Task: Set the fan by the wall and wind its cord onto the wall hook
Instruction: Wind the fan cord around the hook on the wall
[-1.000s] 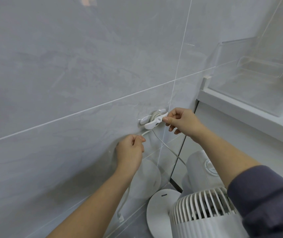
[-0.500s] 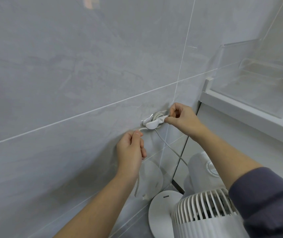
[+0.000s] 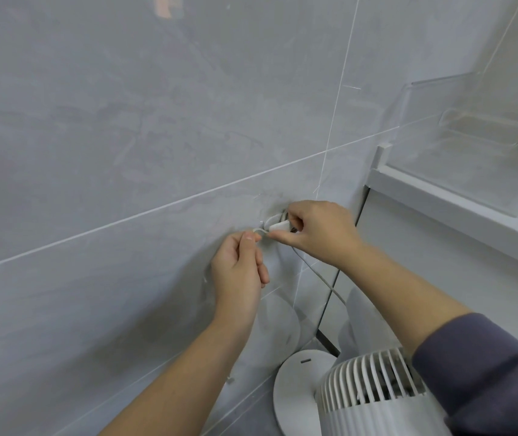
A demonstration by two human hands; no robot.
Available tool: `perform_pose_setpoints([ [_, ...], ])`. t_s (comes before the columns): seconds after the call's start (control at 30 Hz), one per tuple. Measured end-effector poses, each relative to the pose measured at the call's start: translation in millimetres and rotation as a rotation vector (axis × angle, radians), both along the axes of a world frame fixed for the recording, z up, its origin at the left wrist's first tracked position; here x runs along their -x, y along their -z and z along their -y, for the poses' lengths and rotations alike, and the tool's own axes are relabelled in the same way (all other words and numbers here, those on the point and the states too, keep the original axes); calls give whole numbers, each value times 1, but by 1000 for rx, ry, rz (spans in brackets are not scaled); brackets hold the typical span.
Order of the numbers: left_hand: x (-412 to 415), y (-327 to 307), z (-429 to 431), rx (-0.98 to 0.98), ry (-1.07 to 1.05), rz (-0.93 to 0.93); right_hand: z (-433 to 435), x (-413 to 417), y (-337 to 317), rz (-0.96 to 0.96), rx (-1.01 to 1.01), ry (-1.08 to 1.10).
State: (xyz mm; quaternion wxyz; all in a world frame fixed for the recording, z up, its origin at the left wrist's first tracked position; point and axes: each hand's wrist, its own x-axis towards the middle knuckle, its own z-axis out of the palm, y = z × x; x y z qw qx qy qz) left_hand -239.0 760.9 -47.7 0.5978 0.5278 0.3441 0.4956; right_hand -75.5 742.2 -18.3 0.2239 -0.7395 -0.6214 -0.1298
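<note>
**Cord nearly wound, both hands at the hook**

Cord (image 3: 317, 273) runs from the fan up the wall to the wall hook (image 3: 278, 221), where some turns already sit on it; only a short slack stretch hangs between hook and fan. The loose end loops out to the left of the hook, and I hold it there with my left hand (image 3: 240, 272), thumb and forefinger pinched on the cord just beside the hook, the other fingers curled loosely into the palm. I keep that pinch close so the end stays taut enough to guide, I judge, for another turn or a tuck.

My right hand (image 3: 317, 234) sits over the hook itself, fingers pressed together on its white front piece, thumb beneath, steadying it against the tiled wall (image 3: 125, 136) so the winding does not pull it askew. Most of the hook is hidden under that hand, so I cannot tell how many turns lie on it.

Both forearms reach up and forward from below, the left bare and rising from the bottom edge, the right coming in from the lower right with a dark sleeve (image 3: 487, 366) pushed back.

The fan (image 3: 374, 391) stands on the floor below my right arm, its round base (image 3: 295, 382) close to the wall, which looks like that part of the job is done. A white ledge (image 3: 440, 202) with a clear tray (image 3: 471, 146) lies well apart to the right.
</note>
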Motion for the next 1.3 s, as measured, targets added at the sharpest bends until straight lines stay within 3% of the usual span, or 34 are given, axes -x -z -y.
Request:
perform_pose_setpoints([
  [0.2, 3, 0, -2, -36, 35, -9, -5, 12, -5, 113, 29, 79],
  [0.5, 13, 3, -2, -89, -33, -19, -8, 19, 0, 25, -16, 158],
  [0.67, 15, 8, -4, -91, -36, -30, -6, 17, 0, 55, -183, 8],
  [0.87, 15, 11, -6, -102, -57, -46, -7, 20, 2, -143, -173, -87],
  [1.23, 13, 11, -8, -169, -34, -111, -6, 15, -2, -384, -186, -26],
  [1.3, 13, 15, -7, -172, -32, -125, -5, 12, -1, -301, -200, 2],
])
